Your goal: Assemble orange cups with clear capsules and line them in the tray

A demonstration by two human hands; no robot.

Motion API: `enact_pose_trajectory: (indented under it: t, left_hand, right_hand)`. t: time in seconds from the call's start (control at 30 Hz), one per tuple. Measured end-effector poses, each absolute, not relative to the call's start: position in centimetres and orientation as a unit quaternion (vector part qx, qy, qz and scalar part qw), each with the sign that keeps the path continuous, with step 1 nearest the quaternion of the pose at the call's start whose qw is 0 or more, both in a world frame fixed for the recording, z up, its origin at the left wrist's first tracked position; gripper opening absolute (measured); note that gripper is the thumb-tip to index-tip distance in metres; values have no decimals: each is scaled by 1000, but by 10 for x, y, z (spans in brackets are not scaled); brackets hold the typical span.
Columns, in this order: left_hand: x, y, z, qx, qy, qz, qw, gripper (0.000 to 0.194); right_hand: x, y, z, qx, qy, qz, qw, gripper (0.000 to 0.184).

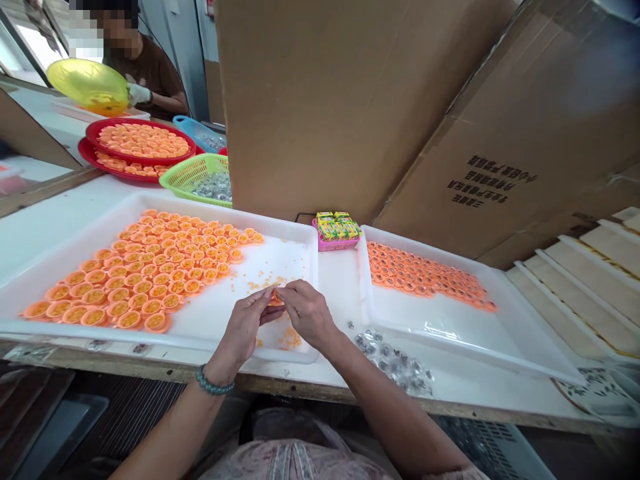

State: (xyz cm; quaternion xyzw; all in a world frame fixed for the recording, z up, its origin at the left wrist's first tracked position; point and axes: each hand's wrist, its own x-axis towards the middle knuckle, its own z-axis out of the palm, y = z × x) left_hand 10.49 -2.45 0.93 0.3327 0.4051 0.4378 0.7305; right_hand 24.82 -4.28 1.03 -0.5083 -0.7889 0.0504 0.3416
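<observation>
1. The left hand and the right hand are close together over a white tray. Their fingertips pinch a small orange cup from both sides.
2. The fingers hide most of the small orange cup. It is held up just over the tray, near its front edge.
3. A green bead bracelet sits on the left wrist.
4. Tiny orange crumbs lie in the tray under the hands.
5. Many orange cups sit in neat rows beside the hands in the same tray.
6. A second white tray is to the right. It holds orange cups with shiny middles.
7. Shiny clear bits lie on the table near the right arm.
8. A pink box of yellow packs sits between the trays.
9. Far off, a co-worker's gloved hand is touching a big yellow dome, near red plates of orange cups.
</observation>
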Motion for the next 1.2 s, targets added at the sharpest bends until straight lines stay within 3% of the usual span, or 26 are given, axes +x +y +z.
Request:
enact_pose_trajectory:
  t: [0.23, 0.57, 0.73, 0.9, 1.2]
  left_hand:
    - [106, -23, 7, 324, 432, 434, 721, 33]
    - [102, -23, 9, 341, 387, 416, 749, 30]
    - [103, -23, 11, 346, 392, 414, 745, 31]
    - [105, -23, 9, 359, 409, 416, 729, 30]
    - [107, -23, 7, 368, 437, 413, 709, 35]
  right_hand:
    - [252, -36, 7, -603, -684, 66, 405, 20]
    - [240, -28, 14, -585, -509, 415, 476, 15]
    - [239, -28, 11, -604, -464, 430, 485, 24]
    - [239, -29, 8, -592, -482, 457, 458, 22]
    - [238, -28, 7, -603, -416, 480, 482, 24]
